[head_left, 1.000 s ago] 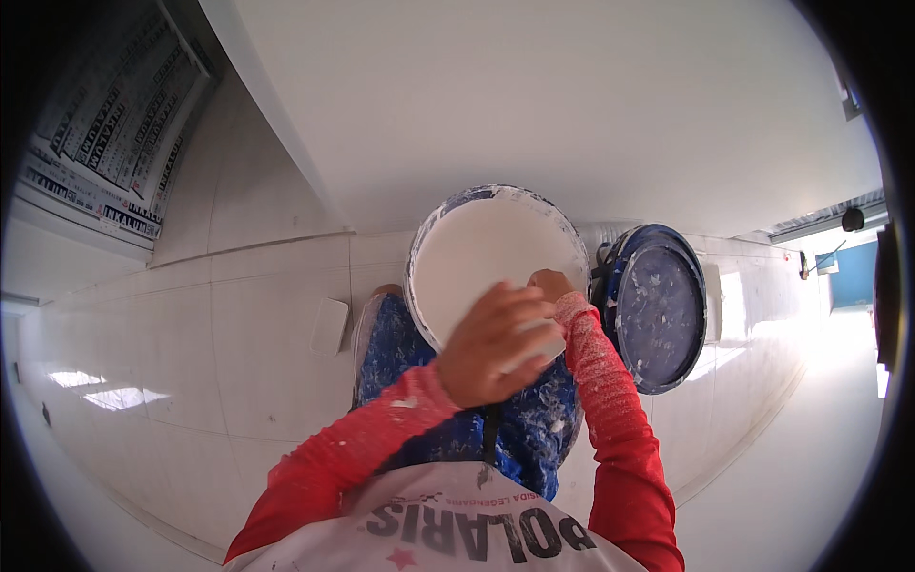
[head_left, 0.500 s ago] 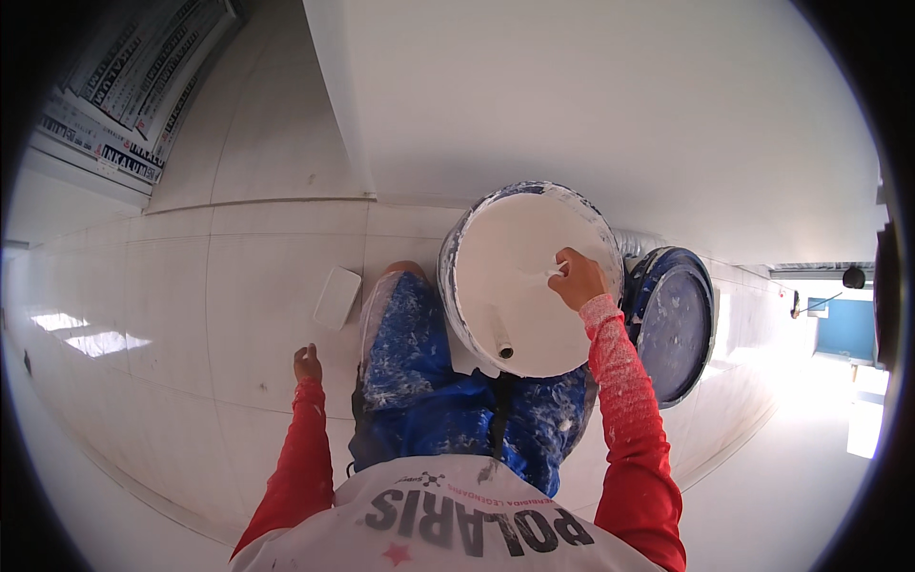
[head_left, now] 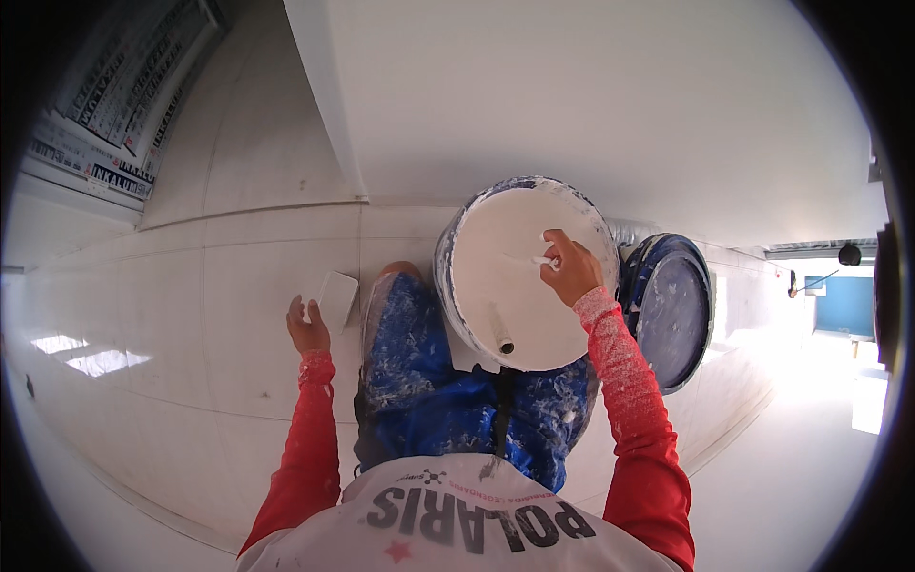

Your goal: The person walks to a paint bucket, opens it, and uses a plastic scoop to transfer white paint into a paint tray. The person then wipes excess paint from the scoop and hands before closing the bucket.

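A large bucket (head_left: 441, 262) with white-smeared rim holds a pale, creamy paste, with a short tube (head_left: 499, 329) showing near its front, dark opening toward me. My right hand (head_left: 570, 267) is over the paste, fingers curled on a small white-coated thing that I cannot make out. My left hand (head_left: 306, 319) is low at the left, fingers apart and loosely bent, holding nothing, beside a thin white rectangular piece (head_left: 338, 296) on the floor. My knees in paint-spattered blue trousers (head_left: 410, 372) are against the bucket.
A blue round lid (head_left: 672, 305) stands at the bucket's right. A white wall (head_left: 591, 105) rises behind. The tiled floor (head_left: 181, 315) extends left toward film-covered panels (head_left: 124, 86) with print. A bright doorway with a blue surface (head_left: 843, 300) is at far right.
My hands have parted: the left went from over the bucket down left to the floor piece, then slightly up; the right rose over the paste. The tube has come into view.
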A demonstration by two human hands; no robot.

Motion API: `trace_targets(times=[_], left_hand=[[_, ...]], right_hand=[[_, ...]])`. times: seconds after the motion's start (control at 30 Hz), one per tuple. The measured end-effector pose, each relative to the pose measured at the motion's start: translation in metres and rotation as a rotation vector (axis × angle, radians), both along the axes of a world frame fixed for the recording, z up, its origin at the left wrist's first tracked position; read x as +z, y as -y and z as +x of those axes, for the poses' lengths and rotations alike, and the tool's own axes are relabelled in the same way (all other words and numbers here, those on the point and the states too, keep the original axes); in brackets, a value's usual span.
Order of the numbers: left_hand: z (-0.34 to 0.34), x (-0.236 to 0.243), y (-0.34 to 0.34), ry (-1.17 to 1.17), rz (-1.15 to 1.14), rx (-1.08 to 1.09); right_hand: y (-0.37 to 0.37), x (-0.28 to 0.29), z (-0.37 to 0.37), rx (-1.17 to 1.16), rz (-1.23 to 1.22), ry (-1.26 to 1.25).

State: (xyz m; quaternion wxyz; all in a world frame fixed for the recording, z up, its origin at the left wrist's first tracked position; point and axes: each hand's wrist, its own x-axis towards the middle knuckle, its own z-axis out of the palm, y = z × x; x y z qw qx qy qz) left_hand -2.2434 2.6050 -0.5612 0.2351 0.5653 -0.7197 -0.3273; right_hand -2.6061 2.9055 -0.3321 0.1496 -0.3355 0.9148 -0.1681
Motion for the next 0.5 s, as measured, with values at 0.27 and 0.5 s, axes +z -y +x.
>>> trace_targets(times=[0.27, 0.5], left_hand=[[-0.119, 0.157, -0.023, -0.330, -0.406, -0.483], [-0.195, 0.238, -0.076, -0.468, -0.511, -0.886]], right_hand=[[-0.005, 0.002, 0.002, 0.037, -0.134, -0.039], [-0.010, 0.007, 0.004, 0.111, -0.211, -0.097]])
